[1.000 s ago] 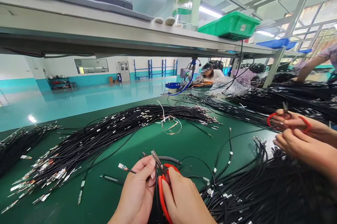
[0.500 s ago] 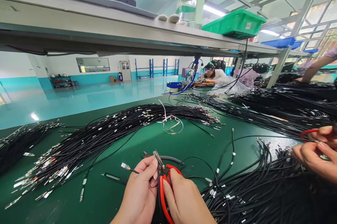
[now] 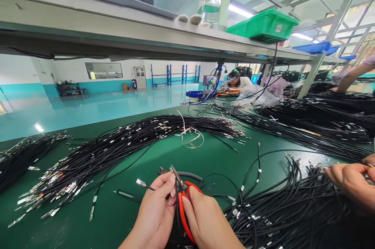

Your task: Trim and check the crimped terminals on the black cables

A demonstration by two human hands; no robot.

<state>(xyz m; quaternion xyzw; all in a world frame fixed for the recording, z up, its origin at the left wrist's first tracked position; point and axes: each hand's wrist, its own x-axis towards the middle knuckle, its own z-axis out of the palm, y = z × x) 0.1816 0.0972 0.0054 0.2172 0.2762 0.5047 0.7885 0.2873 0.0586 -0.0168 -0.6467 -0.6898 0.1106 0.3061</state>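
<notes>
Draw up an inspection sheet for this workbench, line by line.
Surface: green tabletop, cables lying over much of it.
Job's things: black cable and red-handled scissors, both in hand.
Clutter: dark knife-like tool, pale wire scraps, and a grey curved handle partly hidden behind the hands.
Hands: left hand pinches the cable; right hand grips the scissors, blades by the left fingertips. Whether they are cutting cannot be told.
Cables: long black bundle ahead, dense heap at right, more at far left.
Surroundings: overhead shelf with green bin; a co-worker's hand at right edge.
Spills: nothing seen.
</notes>
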